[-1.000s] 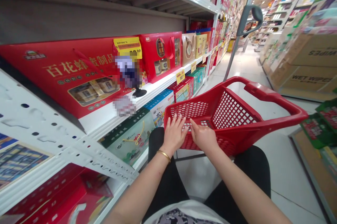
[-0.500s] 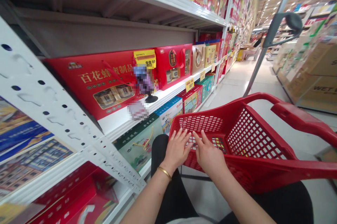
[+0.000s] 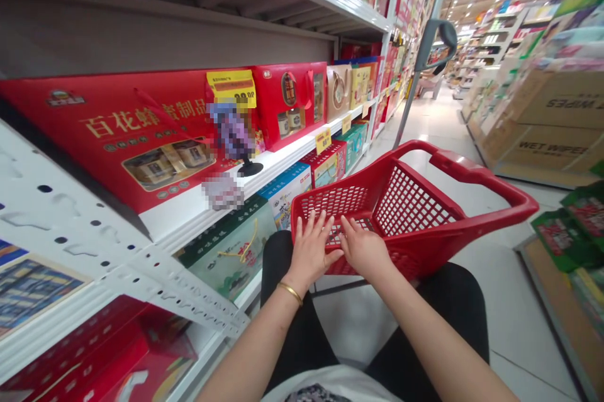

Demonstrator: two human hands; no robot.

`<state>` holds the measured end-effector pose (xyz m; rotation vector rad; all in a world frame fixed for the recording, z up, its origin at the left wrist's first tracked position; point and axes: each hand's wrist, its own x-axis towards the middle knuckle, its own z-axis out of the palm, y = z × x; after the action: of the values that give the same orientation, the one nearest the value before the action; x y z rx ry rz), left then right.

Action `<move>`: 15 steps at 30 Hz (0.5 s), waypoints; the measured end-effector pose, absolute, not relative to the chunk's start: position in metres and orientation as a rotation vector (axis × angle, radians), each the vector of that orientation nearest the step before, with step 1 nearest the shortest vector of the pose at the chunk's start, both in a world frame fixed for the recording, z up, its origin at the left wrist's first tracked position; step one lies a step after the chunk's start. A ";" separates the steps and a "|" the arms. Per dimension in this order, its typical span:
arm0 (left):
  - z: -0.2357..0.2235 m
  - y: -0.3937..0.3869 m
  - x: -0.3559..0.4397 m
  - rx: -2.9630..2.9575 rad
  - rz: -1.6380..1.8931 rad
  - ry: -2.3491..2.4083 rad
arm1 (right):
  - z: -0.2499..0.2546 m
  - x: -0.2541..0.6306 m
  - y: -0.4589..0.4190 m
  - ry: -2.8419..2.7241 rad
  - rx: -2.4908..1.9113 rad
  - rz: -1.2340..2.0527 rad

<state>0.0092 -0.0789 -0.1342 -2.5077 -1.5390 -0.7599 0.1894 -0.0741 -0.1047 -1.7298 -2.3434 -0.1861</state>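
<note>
Lining the left side, a white shelf bears a large red gift box, with a pale green box on the level below. Next comes the left hand, palm down, a gold bracelet at its wrist. It is over the near left end of a red basket, fingers stretched forward and fanned apart; it grasps nothing. Just beside it, the right hand sits over the basket's near side, back of the hand up, fingertips aimed toward the left hand. Some of its fingers are hidden, so I cannot tell how closed it is, nor whether either palm presses on the rim. The basket lies beneath and beyond both hands, its long axis running from the left hand out to the right. Its red handle loops out at the right end, well apart from the fingers. Behind, a grey pole leans rightward; cardboard boxes stand farther right.
</note>
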 end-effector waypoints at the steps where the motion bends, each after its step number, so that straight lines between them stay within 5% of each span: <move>1: -0.134 -0.080 0.009 -2.501 -0.747 -1.547 | -0.104 0.189 -0.075 -2.352 -1.748 -0.166; 15: -0.132 -0.105 -0.028 -2.479 -0.673 -1.690 | -0.099 0.161 -0.108 -2.360 -1.586 -0.054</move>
<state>-0.0275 -0.1051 -0.1319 -2.4792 -1.6896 -0.6730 0.1608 -0.1079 -0.0988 -1.5858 -2.3605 -0.0535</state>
